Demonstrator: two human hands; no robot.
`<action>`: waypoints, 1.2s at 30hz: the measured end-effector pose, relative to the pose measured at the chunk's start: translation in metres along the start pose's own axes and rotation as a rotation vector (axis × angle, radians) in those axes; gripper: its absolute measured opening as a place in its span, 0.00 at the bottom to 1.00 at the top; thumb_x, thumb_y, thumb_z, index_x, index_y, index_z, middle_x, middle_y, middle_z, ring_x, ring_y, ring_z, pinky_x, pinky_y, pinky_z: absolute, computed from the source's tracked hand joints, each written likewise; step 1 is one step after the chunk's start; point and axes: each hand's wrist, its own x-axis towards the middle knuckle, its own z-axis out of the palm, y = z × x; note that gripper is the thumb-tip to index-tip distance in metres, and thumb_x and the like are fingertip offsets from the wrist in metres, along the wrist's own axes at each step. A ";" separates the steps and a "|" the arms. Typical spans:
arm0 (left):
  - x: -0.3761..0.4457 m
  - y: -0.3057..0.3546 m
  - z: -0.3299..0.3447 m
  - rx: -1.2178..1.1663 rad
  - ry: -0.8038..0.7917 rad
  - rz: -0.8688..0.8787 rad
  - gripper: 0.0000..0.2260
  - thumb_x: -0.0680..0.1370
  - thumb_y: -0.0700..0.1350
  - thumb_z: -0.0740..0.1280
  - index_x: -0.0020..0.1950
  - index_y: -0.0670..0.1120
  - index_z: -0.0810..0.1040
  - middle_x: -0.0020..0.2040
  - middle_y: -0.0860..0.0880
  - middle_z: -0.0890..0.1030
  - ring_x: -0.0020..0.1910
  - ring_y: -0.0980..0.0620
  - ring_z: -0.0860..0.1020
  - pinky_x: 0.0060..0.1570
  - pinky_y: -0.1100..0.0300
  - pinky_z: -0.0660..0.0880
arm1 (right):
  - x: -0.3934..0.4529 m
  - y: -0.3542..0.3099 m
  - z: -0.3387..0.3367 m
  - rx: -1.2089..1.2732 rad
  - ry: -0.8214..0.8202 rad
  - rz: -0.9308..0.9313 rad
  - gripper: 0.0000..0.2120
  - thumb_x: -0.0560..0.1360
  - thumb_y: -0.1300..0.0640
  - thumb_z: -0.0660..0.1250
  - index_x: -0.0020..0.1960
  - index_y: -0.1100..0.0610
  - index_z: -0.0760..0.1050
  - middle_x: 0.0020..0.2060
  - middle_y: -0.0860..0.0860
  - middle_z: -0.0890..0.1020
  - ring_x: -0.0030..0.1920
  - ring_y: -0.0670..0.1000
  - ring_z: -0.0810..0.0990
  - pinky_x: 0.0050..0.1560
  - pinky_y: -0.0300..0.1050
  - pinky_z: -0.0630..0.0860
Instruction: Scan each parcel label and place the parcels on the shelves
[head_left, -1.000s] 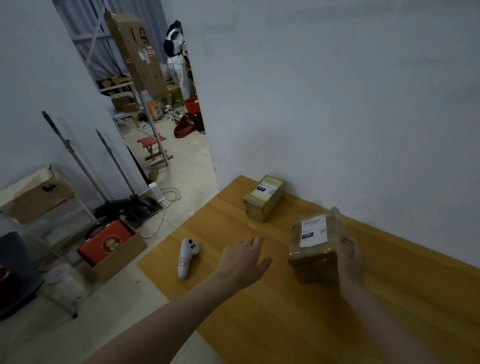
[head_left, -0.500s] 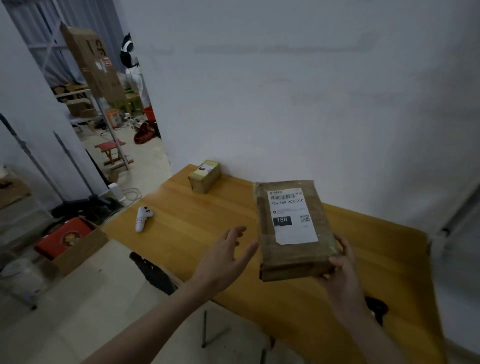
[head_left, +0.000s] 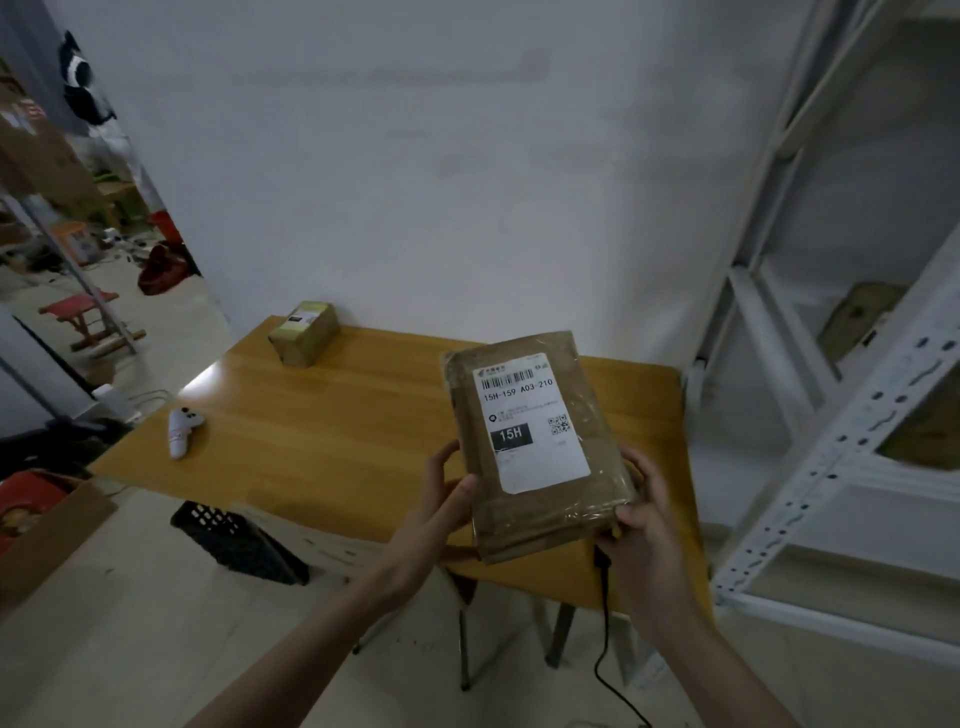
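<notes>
Right, the parcel (head_left: 540, 457) is up off the surface (head_left: 332, 415), held above its near right corner, label (head_left: 530, 423) facing the camera, barcode at the top. The left hand (head_left: 441, 501) grips the parcel's left edge, thumb on the face and fingers curled beneath; the right hand (head_left: 641, 514) grips the lower right corner, fingers wrapped round the back. Both are closed on it, a firm two-handed hold by the look of it. The white scanner (head_left: 182, 423) lies well apart, over on the left of the surface, and a second box (head_left: 304, 332) sits at the far edge by the wall. The shelves (head_left: 810, 395) stand just to the right, with parcels already on them. The risk, as it looks: both hands are occupied and the scanner is out of easy reach, so one hand must let go, and the glossy tape wrap could slip in a one-handed grip. The shine on that wrap might also spoil a barcode read. A black cable (head_left: 602, 623) hangs below the right hand; it could snag on the swing to the shelves.
</notes>
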 end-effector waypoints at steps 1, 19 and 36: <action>0.003 -0.001 0.000 -0.023 -0.039 -0.016 0.28 0.67 0.70 0.65 0.63 0.74 0.57 0.59 0.61 0.78 0.57 0.54 0.80 0.47 0.55 0.81 | -0.002 0.000 -0.001 0.005 0.019 -0.002 0.28 0.62 0.60 0.62 0.61 0.47 0.74 0.61 0.54 0.76 0.60 0.60 0.75 0.52 0.58 0.73; 0.047 -0.036 -0.071 -0.102 0.038 -0.045 0.32 0.63 0.63 0.69 0.63 0.70 0.61 0.56 0.54 0.82 0.55 0.49 0.82 0.43 0.49 0.81 | 0.042 0.049 -0.026 -0.308 0.149 0.164 0.22 0.67 0.37 0.69 0.60 0.41 0.75 0.63 0.43 0.75 0.65 0.48 0.73 0.58 0.49 0.73; 0.029 -0.043 -0.057 -0.025 0.264 -0.192 0.32 0.63 0.63 0.69 0.63 0.72 0.60 0.64 0.48 0.75 0.57 0.47 0.80 0.46 0.50 0.81 | 0.160 0.137 -0.124 -0.666 0.239 0.725 0.32 0.76 0.47 0.68 0.75 0.58 0.60 0.69 0.57 0.69 0.66 0.60 0.70 0.58 0.53 0.69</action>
